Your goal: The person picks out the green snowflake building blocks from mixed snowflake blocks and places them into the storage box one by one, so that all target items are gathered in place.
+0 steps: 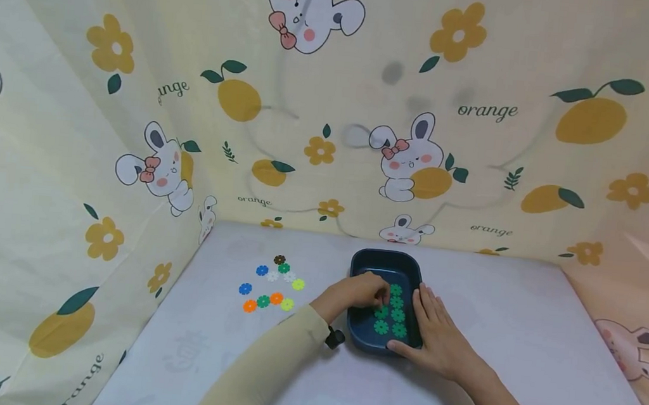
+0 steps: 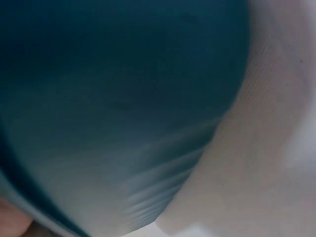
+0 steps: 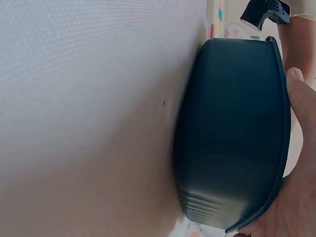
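Note:
A dark blue rectangular tray stands on the table, several green flower-shaped pieces lying in two columns on its floor. Reaching in over the tray's left side, my left hand has curled fingers pointing down at the left column. The fingertips are beside a green piece; whether they pinch one is hidden. My right hand rests against the tray's right side, fingers straight along the rim and thumb at the near edge. Both wrist views show the tray's outer wall up close.
Left of the tray lie several loose flower-shaped pieces: orange, blue, yellow-green, brown, green and white. A patterned curtain surrounds the white table at the back and sides.

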The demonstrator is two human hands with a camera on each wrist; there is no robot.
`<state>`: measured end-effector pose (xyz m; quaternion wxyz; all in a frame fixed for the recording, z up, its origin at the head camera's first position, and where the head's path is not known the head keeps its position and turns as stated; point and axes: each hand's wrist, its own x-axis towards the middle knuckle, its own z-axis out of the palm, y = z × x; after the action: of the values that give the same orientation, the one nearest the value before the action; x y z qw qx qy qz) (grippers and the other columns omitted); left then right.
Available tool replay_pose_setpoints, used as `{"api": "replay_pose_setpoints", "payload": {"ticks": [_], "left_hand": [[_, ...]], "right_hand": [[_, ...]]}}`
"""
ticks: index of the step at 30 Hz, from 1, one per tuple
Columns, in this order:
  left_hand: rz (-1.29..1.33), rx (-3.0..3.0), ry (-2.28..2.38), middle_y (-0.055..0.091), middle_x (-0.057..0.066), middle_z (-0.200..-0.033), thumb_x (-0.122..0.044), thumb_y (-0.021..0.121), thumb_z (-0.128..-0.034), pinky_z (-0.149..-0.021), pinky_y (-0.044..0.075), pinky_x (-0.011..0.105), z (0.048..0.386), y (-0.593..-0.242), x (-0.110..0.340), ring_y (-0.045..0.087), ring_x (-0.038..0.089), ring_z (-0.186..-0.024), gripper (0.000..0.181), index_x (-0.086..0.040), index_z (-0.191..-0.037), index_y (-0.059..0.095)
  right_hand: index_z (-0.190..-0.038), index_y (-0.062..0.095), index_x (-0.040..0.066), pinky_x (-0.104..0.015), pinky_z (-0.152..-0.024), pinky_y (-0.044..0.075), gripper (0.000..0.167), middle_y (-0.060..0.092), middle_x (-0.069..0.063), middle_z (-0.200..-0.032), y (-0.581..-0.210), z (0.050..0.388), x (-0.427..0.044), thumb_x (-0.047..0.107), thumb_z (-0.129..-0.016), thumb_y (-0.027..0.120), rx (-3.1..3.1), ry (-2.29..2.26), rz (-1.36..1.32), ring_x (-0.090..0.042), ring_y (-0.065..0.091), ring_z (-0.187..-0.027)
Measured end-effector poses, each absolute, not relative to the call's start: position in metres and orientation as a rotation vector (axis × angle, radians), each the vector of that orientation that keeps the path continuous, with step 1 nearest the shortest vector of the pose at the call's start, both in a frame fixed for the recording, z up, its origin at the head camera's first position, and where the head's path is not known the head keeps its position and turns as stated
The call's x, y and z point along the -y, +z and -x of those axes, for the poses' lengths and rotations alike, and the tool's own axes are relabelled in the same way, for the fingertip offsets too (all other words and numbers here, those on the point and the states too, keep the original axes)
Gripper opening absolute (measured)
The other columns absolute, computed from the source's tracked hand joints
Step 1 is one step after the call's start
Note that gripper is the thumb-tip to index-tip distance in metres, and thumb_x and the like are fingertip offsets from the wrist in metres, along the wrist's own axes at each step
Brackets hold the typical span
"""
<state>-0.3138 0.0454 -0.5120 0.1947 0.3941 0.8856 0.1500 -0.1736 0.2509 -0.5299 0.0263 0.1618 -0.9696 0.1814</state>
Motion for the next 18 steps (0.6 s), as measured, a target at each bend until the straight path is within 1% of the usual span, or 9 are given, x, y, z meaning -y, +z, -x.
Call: {"api": "replay_pose_setpoints", "payload": {"ticks": [4, 10, 16, 18], "left_hand": [[-1.102, -2.46, 0.404, 0.068, -0.007, -0.094, -0.01, 0.072, -0.1034, -0.076, 0.051, 0.02, 0.3119, -0.5111, -0.0457, 0.06, 0.007, -0.083, 0.008, -0.017, -0.107, 0.076], [-1.085, -2.494, 0.423, 0.072, -0.003, -0.1, -0.01, 0.073, -0.1019, -0.077, 0.05, 0.019, 0.3116, -0.512, -0.0454, 0.059, 0.007, -0.084, 0.009, -0.015, -0.109, 0.076], [-1.079, -2.539, 0.423, 0.069, -0.007, -0.096, -0.014, 0.075, -0.1029, -0.079, 0.05, 0.019, 0.3102, -0.5088, -0.0433, 0.059, 0.005, -0.085, 0.008, -0.015, -0.111, 0.075], [-1.089, -2.553, 0.475, 0.069, -0.007, -0.097, -0.016, 0.075, -0.1032, -0.079, 0.051, 0.019, 0.3103, -0.5047, -0.0388, 0.059, 0.005, -0.086, 0.009, -0.014, -0.112, 0.075]], "right_hand": [[-0.165, 0.022, -0.01, -0.06, -0.129, 0.017, 0.123, 0.012, -0.029, -0.175, -0.5308, 0.1746, -0.252, 0.076, -0.091, 0.067, 2.992, 0.543, -0.505, -0.047, 0.014, -0.162], [-0.165, 0.022, -0.011, -0.062, -0.128, 0.019, 0.123, 0.013, -0.03, -0.175, -0.5296, 0.1756, -0.2522, 0.077, -0.09, 0.067, 3.0, 0.526, -0.507, -0.048, 0.015, -0.162], [-0.165, 0.022, -0.01, -0.064, -0.127, 0.019, 0.123, 0.013, -0.03, -0.175, -0.5296, 0.1753, -0.2513, 0.077, -0.09, 0.067, 3.0, 0.527, -0.508, -0.048, 0.016, -0.162], [-0.165, 0.022, -0.011, -0.065, -0.127, 0.019, 0.124, 0.013, -0.031, -0.175, -0.5295, 0.1753, -0.2514, 0.078, -0.09, 0.066, 3.002, 0.536, -0.503, -0.049, 0.015, -0.162]]}}
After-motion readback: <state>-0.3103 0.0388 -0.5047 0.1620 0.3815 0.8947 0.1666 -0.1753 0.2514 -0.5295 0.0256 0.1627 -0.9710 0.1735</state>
